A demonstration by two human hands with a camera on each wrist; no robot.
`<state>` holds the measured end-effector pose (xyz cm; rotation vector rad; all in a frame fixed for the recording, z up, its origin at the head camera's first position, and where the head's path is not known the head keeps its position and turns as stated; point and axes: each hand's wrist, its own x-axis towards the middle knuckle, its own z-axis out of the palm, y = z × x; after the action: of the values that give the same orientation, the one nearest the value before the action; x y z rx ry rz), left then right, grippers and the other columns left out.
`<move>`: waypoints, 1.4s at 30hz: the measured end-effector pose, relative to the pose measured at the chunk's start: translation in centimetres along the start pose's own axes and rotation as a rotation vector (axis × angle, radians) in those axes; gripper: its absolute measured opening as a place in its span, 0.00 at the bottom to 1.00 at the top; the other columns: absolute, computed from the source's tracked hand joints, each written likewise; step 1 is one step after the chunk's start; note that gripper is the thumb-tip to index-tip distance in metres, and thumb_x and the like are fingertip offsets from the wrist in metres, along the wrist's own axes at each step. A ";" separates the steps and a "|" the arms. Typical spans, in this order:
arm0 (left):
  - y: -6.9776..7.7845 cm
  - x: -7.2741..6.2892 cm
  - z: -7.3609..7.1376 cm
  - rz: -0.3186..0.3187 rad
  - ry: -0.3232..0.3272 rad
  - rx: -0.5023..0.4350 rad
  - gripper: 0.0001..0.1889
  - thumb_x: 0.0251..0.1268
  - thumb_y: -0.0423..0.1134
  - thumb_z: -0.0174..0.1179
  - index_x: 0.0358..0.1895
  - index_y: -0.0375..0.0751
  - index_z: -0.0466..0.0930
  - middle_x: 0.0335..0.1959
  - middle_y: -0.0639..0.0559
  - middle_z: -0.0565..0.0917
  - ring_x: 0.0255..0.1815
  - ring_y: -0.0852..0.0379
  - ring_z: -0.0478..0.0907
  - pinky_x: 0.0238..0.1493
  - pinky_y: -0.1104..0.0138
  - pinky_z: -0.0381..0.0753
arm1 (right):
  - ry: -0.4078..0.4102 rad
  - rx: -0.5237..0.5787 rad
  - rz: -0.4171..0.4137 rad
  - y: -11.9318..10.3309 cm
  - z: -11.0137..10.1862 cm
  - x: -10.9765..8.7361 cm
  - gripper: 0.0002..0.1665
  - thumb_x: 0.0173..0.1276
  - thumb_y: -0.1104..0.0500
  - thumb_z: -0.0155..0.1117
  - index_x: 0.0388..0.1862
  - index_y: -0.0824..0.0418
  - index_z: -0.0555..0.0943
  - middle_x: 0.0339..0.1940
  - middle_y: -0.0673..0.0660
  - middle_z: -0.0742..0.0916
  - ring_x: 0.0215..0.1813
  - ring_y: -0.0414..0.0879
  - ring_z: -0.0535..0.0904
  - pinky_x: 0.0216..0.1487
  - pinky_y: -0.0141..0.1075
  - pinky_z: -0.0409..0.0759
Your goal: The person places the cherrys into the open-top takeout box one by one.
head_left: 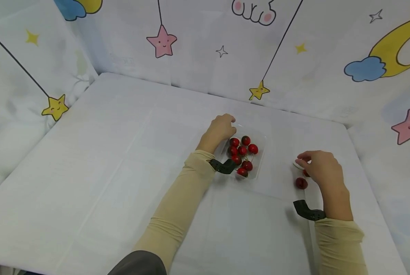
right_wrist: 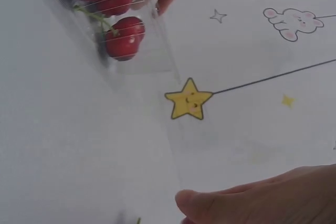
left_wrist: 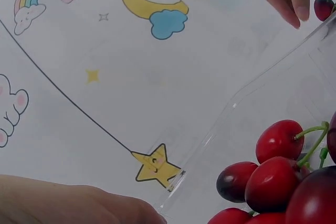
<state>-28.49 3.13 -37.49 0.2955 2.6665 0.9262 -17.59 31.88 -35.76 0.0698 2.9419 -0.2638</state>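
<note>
A clear plastic container [head_left: 261,168] holds several red cherries [head_left: 242,151], some with green stems. My left hand [head_left: 222,127] grips its far left edge with bent fingers; in the left wrist view, the thumb side [left_wrist: 105,203] is by the transparent rim. To the right, my right hand [head_left: 323,168] hangs low, with thumb and index finger apart around a small white round-edged thing [head_left: 297,165]. A dark cherry [head_left: 301,183] lies just below those fingertips, and another cherry [head_left: 306,173] is partly hidden by the hand. The right wrist view shows the thumb [right_wrist: 194,203] extended.
A white cover spreads over the table [head_left: 98,172]. Behind it rises a white cloth backdrop [head_left: 198,72] printed with stars, moons and clouds. A fold line [head_left: 309,236] runs along the cover near my right forearm. Dark wrist mounts [head_left: 225,167] stick out from both wrists.
</note>
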 end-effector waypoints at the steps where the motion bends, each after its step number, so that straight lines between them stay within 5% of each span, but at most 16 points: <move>1: 0.0 0.0 0.0 0.000 0.000 0.004 0.23 0.69 0.40 0.50 0.66 0.44 0.69 0.66 0.48 0.73 0.62 0.51 0.72 0.61 0.59 0.73 | -0.008 -0.003 0.003 0.1 0.3 0.2 0.20 0.68 0.50 0.59 0.52 0.61 0.80 0.25 0.56 0.87 0.31 0.50 0.79 0.20 0.36 0.69; 6: -0.1 0.2 0.1 0.005 0.008 0.006 0.23 0.69 0.40 0.50 0.66 0.44 0.70 0.65 0.48 0.73 0.60 0.51 0.73 0.60 0.59 0.73 | -0.011 -0.035 0.017 0.4 1.5 1.0 0.20 0.67 0.52 0.60 0.52 0.62 0.81 0.45 0.66 0.85 0.39 0.58 0.80 0.23 0.40 0.73; 9: -0.1 0.1 0.1 0.006 0.013 0.002 0.23 0.68 0.40 0.50 0.66 0.43 0.70 0.65 0.48 0.74 0.59 0.52 0.74 0.59 0.60 0.74 | -0.007 -0.052 0.029 0.5 2.0 1.3 0.19 0.67 0.52 0.60 0.51 0.62 0.81 0.49 0.65 0.84 0.46 0.63 0.79 0.27 0.43 0.75; 33: 0.0 0.0 0.0 -0.002 0.004 -0.001 0.23 0.69 0.41 0.51 0.66 0.44 0.69 0.65 0.48 0.74 0.61 0.51 0.73 0.59 0.59 0.74 | 0.035 -0.056 0.025 0.6 3.1 1.6 0.13 0.66 0.56 0.60 0.43 0.62 0.83 0.42 0.66 0.86 0.32 0.55 0.80 0.19 0.38 0.71; 42: 0.1 0.0 0.1 -0.010 0.005 -0.015 0.23 0.69 0.40 0.51 0.66 0.44 0.70 0.65 0.47 0.74 0.60 0.51 0.74 0.59 0.59 0.75 | 0.066 -0.057 0.050 0.5 2.7 1.5 0.12 0.66 0.57 0.58 0.43 0.61 0.83 0.42 0.66 0.85 0.38 0.61 0.80 0.21 0.40 0.71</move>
<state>-28.50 3.24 -37.51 0.2769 2.6617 0.9451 -18.58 31.93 -38.79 0.1465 3.0062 -0.1729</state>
